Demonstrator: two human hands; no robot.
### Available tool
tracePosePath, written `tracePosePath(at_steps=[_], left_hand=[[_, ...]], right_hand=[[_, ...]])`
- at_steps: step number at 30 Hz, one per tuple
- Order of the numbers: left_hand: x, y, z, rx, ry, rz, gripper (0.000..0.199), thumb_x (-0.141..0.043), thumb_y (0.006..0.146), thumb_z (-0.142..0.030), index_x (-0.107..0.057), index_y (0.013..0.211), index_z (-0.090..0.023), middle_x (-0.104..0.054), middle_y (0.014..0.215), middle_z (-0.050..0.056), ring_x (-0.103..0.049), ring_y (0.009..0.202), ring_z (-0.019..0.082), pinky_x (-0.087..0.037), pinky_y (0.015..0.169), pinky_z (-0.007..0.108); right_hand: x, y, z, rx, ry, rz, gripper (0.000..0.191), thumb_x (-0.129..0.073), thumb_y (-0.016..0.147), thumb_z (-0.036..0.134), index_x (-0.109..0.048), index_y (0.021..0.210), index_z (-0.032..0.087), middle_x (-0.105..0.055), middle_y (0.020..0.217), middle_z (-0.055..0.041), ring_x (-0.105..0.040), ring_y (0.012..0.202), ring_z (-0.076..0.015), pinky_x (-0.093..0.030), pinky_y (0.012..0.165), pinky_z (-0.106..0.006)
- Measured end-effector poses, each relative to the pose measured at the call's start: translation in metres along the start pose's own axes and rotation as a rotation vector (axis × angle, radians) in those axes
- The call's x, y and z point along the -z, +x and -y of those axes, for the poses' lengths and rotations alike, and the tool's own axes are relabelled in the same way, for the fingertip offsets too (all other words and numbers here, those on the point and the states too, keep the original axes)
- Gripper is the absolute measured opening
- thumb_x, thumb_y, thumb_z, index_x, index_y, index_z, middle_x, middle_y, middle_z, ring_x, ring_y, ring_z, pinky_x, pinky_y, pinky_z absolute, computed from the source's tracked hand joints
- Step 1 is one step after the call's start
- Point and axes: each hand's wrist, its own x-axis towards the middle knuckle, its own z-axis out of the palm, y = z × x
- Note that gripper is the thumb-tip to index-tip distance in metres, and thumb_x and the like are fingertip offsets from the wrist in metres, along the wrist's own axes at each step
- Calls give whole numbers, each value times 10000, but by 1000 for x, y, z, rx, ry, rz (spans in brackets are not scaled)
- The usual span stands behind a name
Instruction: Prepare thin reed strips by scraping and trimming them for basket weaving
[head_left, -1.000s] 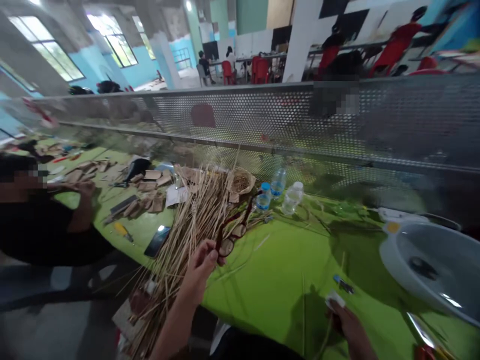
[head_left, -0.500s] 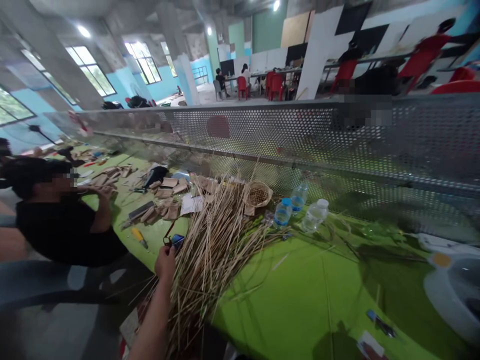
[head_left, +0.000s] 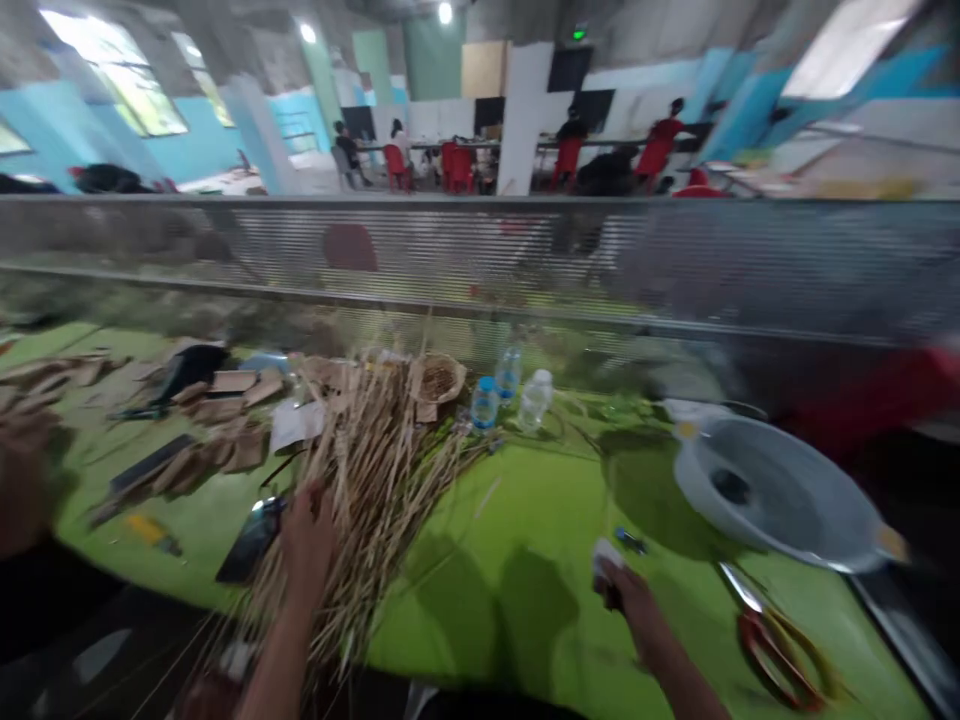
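My left hand (head_left: pixel 309 535) is over the near left side of a bundle of dry straw stalks (head_left: pixel 375 450). Its fingers look bent but are blurred, and I cannot make out whether they hold anything. A dark phone (head_left: pixel 247 545) lies on the green table just left of it. My right hand (head_left: pixel 628 592) is closed on a small crumpled white piece (head_left: pixel 604 562), like tissue or paper, low over the table. Close by lies a small blue-and-dark tool (head_left: pixel 630 541). Scissors (head_left: pixel 776 640) with orange and yellow handles lie to the right.
A white basin (head_left: pixel 780 490) stands at the right. Plastic bottles (head_left: pixel 535 402) and a small woven basket (head_left: pixel 439 385) stand behind the straw, before a perforated metal divider (head_left: pixel 420 240). Brown pieces (head_left: pixel 232 445) and a yellow-handled tool (head_left: pixel 154 533) lie left. Another person's arm (head_left: pixel 26 480) is at the left edge.
The view has swung right, bringing the basin and scissors fully in. My right hand has come further into view with the white piece. More of the phone beside my left hand now shows.
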Motion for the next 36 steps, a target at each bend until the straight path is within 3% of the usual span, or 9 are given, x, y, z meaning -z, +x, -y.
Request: tracePosePath(at_steps=[2, 6, 9, 12, 17, 24, 28, 32, 36], left_hand=[[-31, -29, -49, -114, -172, 211, 439, -439, 885, -482, -658, 1138, -198, -706, 1137, 83, -640, 1057, 242, -485, 927, 349], [-75, -92, -151, -30, -565, 818, 455, -501, 856, -554, -716, 1057, -207, -707, 1168, 95, -608, 1135, 278, -426, 1014, 430], [-87, -119, -210, -64, -645, 956, 412, -523, 847, -537, -735, 984, -211, -715, 1145, 83, -607, 1122, 263, -422, 1007, 415], [-93, -129, -243, -120, -686, 954, 281, -624, 777, -443, -736, 822, -190, -749, 898, 66, -660, 908, 240, -477, 875, 362], [-106, -122, -256, -129, -733, 802, 221, -668, 701, -401, -669, 639, -189, -694, 704, 24, -628, 744, 192, -459, 754, 301], [-113, -62, -248, -31, -812, 466, 356, -679, 624, -527, -638, 673, -177, -643, 666, 4, -571, 673, 154, -433, 693, 277], [-107, -68, -243, -30, -805, 471, 342, -714, 607, -497, -661, 659, -163, -648, 630, 7, -565, 647, 152, -435, 666, 274], [-102, -81, -239, -34, -796, 480, 300, -721, 622, -451, -677, 648, -155, -666, 636, 13, -569, 637, 149, -438, 660, 273], [-95, -71, -234, -35, -806, 420, 258, -720, 632, -411, -687, 659, -157, -661, 629, 7, -566, 631, 143, -428, 656, 270]], right_hand=[[-14, -4, 28, 65, 47, 81, 432, -646, 694, 601, -637, 670, 170, -622, 593, -28, -494, 525, -160, -402, 541, -301], [-36, -15, 76, 159, 58, 285, 375, -580, 819, 529, -636, 717, 172, -655, 651, -25, -527, 573, -152, -414, 572, -278], [-43, -26, 100, 180, 58, 425, 348, -560, 842, 480, -611, 687, 172, -636, 605, -10, -508, 526, -135, -379, 516, -252], [-44, -31, 115, 222, 89, 514, 347, -552, 848, 459, -592, 663, 168, -613, 570, -2, -493, 499, -121, -354, 484, -237], [-40, -34, 120, 231, 181, 520, 362, -553, 834, 462, -576, 626, 166, -597, 540, 0, -457, 446, -106, -354, 455, -236], [-17, -64, 81, 146, 127, 608, 343, -565, 849, 424, -603, 647, 150, -607, 554, 5, -438, 431, -85, -330, 455, -225], [-16, -67, 74, 91, 130, 627, 355, -587, 833, 452, -624, 661, 144, -614, 561, 2, -461, 444, -92, -357, 476, -232], [-31, -58, 89, 102, 190, 628, 368, -602, 797, 485, -620, 656, 145, -614, 566, -3, -512, 483, -110, -382, 510, -243], [-39, -58, 99, 143, 199, 645, 352, -583, 809, 463, -598, 641, 155, -595, 558, 7, -469, 463, -98, -337, 478, -234]])
